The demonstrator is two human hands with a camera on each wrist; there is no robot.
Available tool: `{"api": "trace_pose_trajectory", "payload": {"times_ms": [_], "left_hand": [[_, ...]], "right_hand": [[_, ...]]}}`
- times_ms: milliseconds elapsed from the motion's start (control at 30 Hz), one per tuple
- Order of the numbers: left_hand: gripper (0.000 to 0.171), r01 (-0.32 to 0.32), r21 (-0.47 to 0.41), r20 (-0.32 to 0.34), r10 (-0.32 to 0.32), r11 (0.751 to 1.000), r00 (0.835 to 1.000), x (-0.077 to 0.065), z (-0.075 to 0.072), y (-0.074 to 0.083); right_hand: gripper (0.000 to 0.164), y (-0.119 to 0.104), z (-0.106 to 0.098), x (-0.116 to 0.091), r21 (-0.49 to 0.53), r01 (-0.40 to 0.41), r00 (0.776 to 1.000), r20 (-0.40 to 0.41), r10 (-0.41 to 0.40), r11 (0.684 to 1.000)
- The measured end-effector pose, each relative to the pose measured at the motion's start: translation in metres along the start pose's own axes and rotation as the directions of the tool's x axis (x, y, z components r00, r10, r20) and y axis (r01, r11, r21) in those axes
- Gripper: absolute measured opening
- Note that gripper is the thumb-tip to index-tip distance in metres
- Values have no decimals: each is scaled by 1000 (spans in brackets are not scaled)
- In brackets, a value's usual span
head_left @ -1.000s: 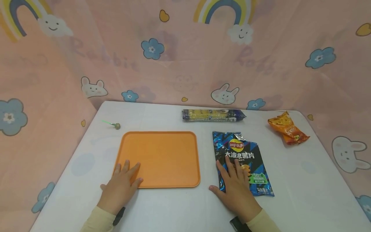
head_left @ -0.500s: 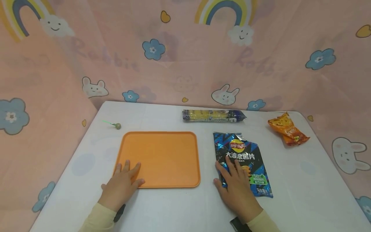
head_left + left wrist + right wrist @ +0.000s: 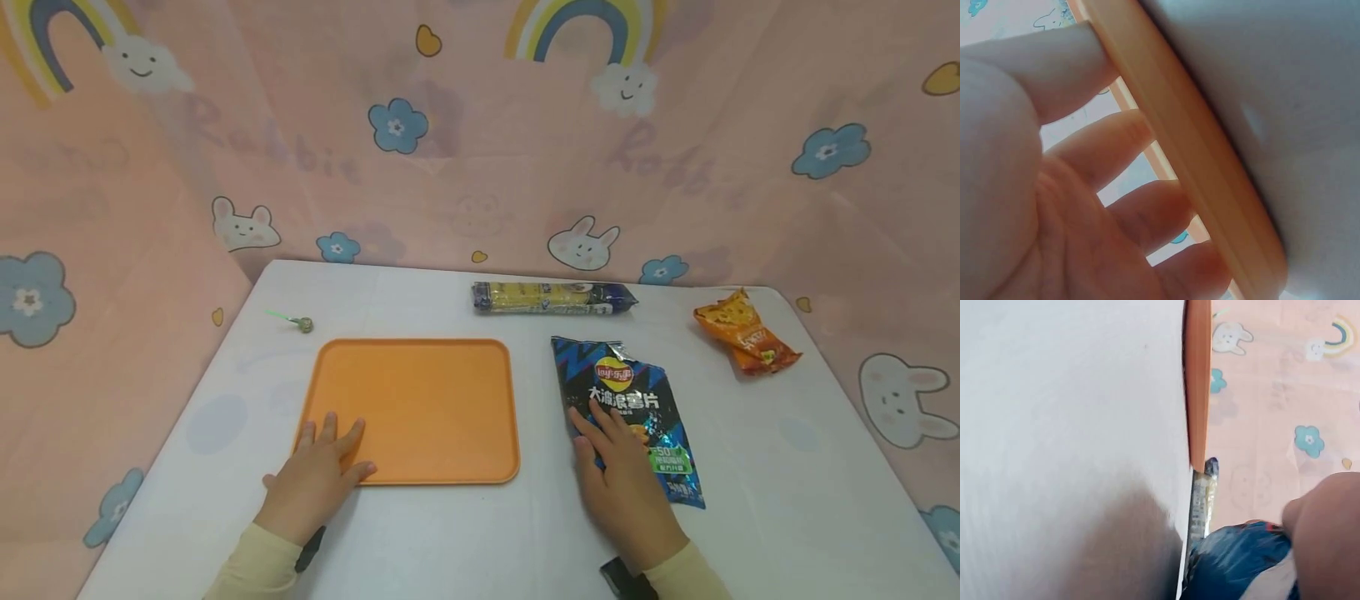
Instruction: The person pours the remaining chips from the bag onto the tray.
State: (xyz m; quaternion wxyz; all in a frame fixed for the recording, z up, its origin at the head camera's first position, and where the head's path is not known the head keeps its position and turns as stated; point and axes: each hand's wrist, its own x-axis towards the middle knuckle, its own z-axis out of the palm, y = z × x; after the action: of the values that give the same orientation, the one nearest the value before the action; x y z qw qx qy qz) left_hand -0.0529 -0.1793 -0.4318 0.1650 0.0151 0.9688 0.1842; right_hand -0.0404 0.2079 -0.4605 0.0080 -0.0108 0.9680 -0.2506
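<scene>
In the head view my left hand (image 3: 315, 479) rests with spread fingers on the near left corner of an orange tray (image 3: 435, 417). The left wrist view has those fingers reaching over the tray's rim (image 3: 1172, 131). To the right, my right hand (image 3: 630, 492) lies over the left side of a blue and black potato chip bag (image 3: 637, 379). Thumb and index finger pinch the bag's left edge, which crumples inward. Part of the bag's lower left is hidden under the hand. In the right wrist view the blue bag (image 3: 1232, 559) bulges beside the fingers.
A lollipop (image 3: 303, 324) with a green stick lies behind the tray's left corner. At the back edge is a long yellow and navy wrapped pack (image 3: 551, 298). An orange snack bag (image 3: 746, 333) sits at the far right of the white table (image 3: 480, 542).
My right thumb has drawn in toward the index finger at the bag's left edge. That edge has buckled, and the bag's print has shifted slightly right. My left hand stays on the tray.
</scene>
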Motion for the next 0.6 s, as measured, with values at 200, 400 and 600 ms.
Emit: {"api": "trace_pose_trajectory", "payload": {"times_ms": [200,400,600], "left_hand": [[69,1,9,3,-1,1000,1000,0,-1,1],[69,-3,13,11,3,1000,1000,0,-2,1],[70,-3,1,24,3,1000,1000,2,-4,0]], "right_hand": [[46,3,-11,-5,125,55,983,-179,-32,991],[40,11,-25,-10,194,213,891,-441,-109,958],[41,13,-47,-9,313,275,828,-558,-57,909]]}}
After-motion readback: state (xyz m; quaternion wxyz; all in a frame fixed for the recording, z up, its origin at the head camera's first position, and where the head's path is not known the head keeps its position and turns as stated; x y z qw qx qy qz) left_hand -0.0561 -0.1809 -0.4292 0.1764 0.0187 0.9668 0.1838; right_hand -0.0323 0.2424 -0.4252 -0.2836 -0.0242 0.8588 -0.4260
